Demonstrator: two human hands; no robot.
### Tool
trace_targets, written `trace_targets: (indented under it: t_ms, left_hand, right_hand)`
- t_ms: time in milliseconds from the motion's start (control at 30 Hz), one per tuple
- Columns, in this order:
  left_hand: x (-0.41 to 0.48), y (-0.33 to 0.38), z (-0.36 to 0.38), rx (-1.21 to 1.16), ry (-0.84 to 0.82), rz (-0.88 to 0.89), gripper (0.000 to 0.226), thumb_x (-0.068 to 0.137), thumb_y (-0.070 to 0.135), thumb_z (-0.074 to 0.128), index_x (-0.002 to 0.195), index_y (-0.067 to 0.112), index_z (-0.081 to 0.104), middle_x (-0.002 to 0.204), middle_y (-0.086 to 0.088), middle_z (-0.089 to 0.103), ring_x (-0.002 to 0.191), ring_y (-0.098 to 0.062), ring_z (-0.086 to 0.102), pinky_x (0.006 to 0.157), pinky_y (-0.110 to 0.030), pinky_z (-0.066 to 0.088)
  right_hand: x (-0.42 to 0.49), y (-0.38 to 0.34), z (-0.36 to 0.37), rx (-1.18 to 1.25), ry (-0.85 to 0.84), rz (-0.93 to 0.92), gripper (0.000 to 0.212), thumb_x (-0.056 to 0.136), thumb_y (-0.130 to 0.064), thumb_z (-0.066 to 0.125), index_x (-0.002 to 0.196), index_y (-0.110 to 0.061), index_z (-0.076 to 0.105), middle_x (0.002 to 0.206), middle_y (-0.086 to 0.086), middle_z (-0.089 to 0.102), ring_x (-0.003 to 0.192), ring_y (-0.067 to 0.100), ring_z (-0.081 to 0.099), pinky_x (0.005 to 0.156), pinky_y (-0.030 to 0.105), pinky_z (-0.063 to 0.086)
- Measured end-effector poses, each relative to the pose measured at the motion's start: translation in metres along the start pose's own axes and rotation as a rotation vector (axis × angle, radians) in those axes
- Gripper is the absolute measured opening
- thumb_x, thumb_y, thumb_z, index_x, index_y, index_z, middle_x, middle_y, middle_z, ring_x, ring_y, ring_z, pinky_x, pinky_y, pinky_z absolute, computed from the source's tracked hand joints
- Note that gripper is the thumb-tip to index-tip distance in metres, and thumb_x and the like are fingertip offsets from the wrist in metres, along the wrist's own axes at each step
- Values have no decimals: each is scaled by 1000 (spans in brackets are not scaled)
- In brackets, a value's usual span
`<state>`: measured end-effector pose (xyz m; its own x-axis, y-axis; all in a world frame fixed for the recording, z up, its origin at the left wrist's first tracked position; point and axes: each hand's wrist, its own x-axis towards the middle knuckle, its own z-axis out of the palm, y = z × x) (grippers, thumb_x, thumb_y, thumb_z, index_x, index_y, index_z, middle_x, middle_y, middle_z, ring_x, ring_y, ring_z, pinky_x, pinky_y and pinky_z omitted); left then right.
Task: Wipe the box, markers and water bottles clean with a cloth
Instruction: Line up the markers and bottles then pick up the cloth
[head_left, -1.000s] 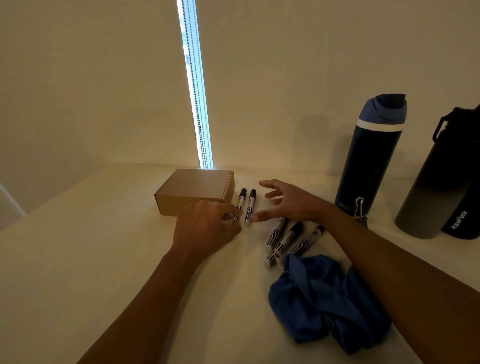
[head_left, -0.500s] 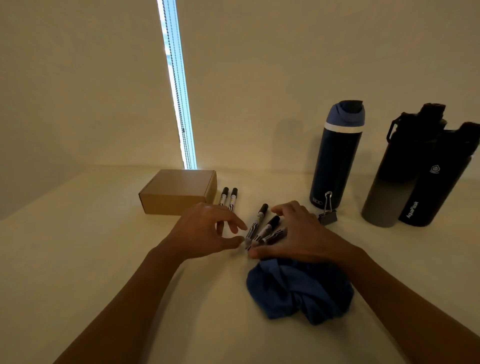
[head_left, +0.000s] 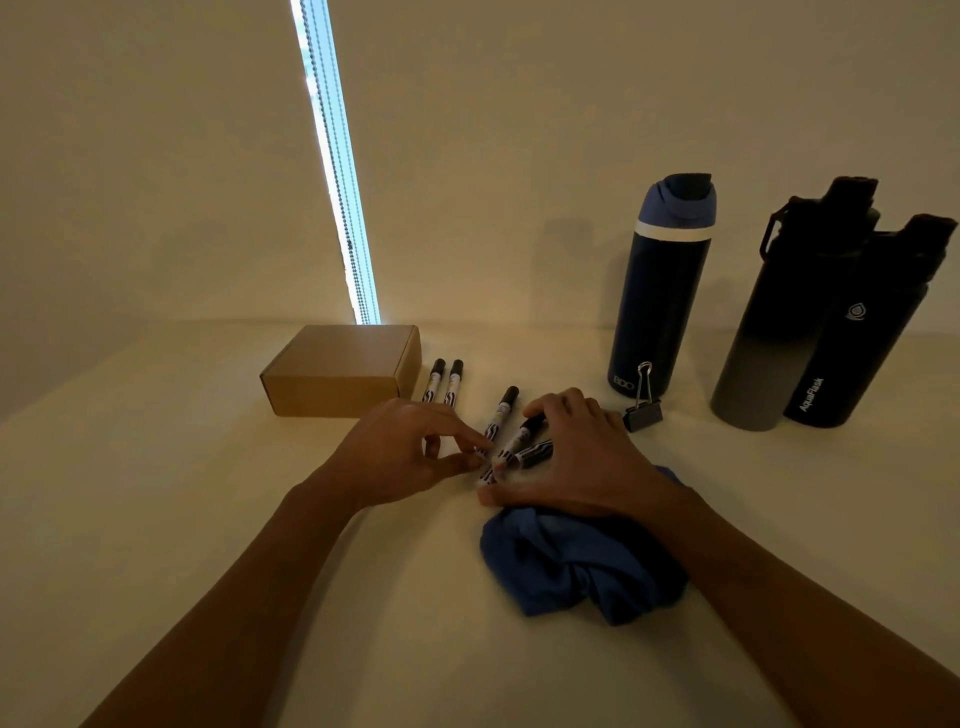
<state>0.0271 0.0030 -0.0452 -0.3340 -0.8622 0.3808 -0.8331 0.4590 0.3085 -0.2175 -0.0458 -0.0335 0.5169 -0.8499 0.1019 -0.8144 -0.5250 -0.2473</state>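
Black-capped markers (head_left: 505, 404) — left grip (head_left: 408, 452) pinches the end of one, right grip (head_left: 582, 457) curls round two others

Dim cream walls (head_left: 519, 130), pale tabletop (head_left: 156, 519), bright window slit (head_left: 332, 156)

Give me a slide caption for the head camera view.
Left hand and right hand grip three markers beside a blue cloth, box and bottles behind.
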Motion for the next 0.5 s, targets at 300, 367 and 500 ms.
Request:
trace_targets:
  t_ms: [300, 367, 500]
  left_hand:
    - [2, -2, 3, 133, 87, -33, 24, 93, 51, 71, 115, 43, 76, 108, 24, 73, 68, 6, 61, 63, -17, 53]
    - [2, -2, 4, 180, 106, -41, 25, 95, 53, 68, 116, 43, 76, 109, 23, 72, 70, 16, 53, 63, -10, 42]
    - [1, -4, 8, 239, 132, -48, 27, 97, 55, 63, 117, 40, 75, 112, 22, 71, 70, 23, 45, 66, -4, 33]
  right_hand:
    - [7, 24, -8, 42, -70, 10, 102, 49, -92, 63, 134, -44, 35, 137, -9, 34, 128, 15, 39, 111, 42, 31]
    - [15, 23, -13, 39, -101, 6, 103, 49, -90, 64, 135, -42, 35, 138, -8, 35, 126, 16, 40, 109, 45, 35]
    - [40, 21, -17, 22, -130, -17, 103, 51, -88, 67, 137, -39, 35, 139, -8, 36, 125, 16, 39, 103, 40, 38]
